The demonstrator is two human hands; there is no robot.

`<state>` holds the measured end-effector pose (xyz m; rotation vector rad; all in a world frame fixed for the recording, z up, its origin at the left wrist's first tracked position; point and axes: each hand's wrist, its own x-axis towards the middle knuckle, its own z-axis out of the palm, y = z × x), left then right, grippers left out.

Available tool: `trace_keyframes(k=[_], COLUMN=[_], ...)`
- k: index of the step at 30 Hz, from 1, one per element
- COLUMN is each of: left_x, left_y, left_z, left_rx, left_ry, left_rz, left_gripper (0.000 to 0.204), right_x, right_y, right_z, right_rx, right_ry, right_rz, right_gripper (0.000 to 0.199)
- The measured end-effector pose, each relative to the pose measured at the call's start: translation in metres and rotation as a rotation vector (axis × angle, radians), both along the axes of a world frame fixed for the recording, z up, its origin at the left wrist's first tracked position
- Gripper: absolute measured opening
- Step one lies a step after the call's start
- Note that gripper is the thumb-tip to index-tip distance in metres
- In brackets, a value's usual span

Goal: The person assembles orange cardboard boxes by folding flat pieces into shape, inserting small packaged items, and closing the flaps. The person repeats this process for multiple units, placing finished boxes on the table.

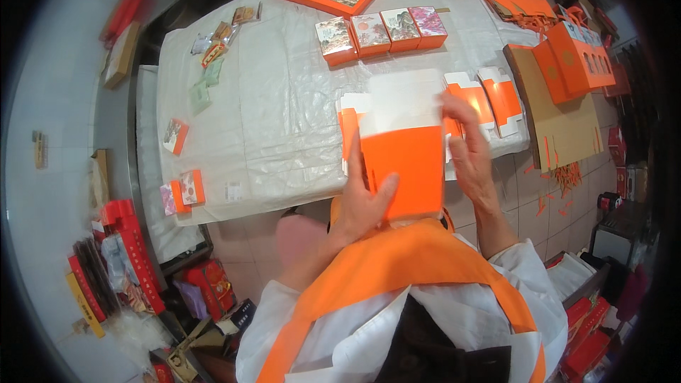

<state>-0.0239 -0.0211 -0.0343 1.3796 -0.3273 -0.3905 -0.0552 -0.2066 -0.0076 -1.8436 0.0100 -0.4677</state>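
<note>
One orange carton (404, 170) with a white flap (403, 99) was held up by the table's (277, 113) near edge. Looked light and stiffish, likely slick, easy to crease, so I'd grab the side edges. Left hand (367, 204) had its lower left side gripped; right hand (469, 147) was half-curled at the upper right, can't tell if pinching. No lettering on its orange face; four picture boxes (394, 34) beyond had print too tiny to read.
</note>
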Motion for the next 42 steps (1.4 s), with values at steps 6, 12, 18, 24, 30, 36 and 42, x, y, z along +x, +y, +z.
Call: trace_keyframes(k=[6, 12, 18, 24, 30, 36, 42], left_x=[-0.004, 0.019, 0.017, 0.017, 0.025, 0.027, 0.035], left_y=[0.012, 0.022, -0.003, -0.015, -0.002, -0.007, -0.005], left_z=[-0.006, -0.021, -0.041, -0.048, -0.033, -0.013, -0.017], left_rx=[-0.161, 0.124, 0.062, -0.271, 0.252, 0.133, 0.276], left_ry=[0.143, -0.144, -0.320, -0.269, -0.521, -0.114, -0.323], left_rz=[-0.126, -0.172, 0.187, 0.210, 0.090, 0.101, -0.020], left_gripper=[0.072, 0.019, 0.008, 0.025, 0.029, 0.021, 0.015], right_x=[-0.002, -0.009, 0.002, 0.004, 0.002, 0.006, 0.008], right_y=[0.009, 0.004, 0.025, 0.014, 0.012, 0.023, 0.021], right_z=[-0.023, -0.043, -0.058, -0.063, -0.058, -0.043, -0.046], right_rx=[0.096, 0.038, 0.407, 0.750, 0.338, 0.471, 0.377], right_ry=[0.023, -0.077, -0.134, 0.173, 0.082, 0.157, 0.250], right_rz=[0.129, 0.091, 0.001, 0.132, 0.250, 0.095, 0.166], right_gripper=[0.020, 0.016, 0.008, 0.036, 0.026, 0.016, 0.012])
